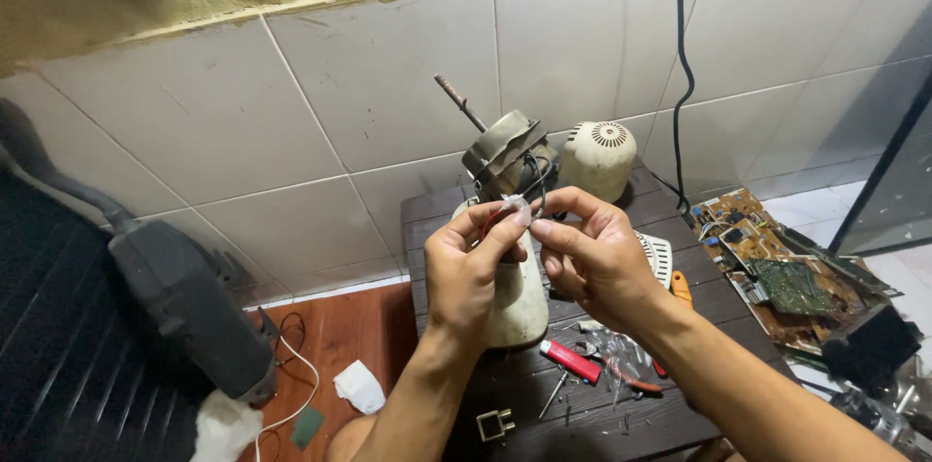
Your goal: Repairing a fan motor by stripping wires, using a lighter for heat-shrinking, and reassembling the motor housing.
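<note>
My left hand [468, 273] and my right hand [594, 250] meet above a dark wooden table [582, 413]. Together they pinch thin wires with a small whitish sleeve or tape piece [516, 208] at the fingertips. A red wire loops by my left thumb, and dark wires run up to a fan motor [505, 153] with a bare metal shaft, which stands just behind the hands. A cream fan housing [518, 305] lies under my left hand.
A cream motor cover [600, 157] sits at the table's back. A red lighter [571, 361], a screwdriver, an orange-handled tool [682, 287] and a small metal bracket [494, 423] lie on the table. Circuit boards [767, 263] are piled at right. A dark appliance [189, 312] stands at left.
</note>
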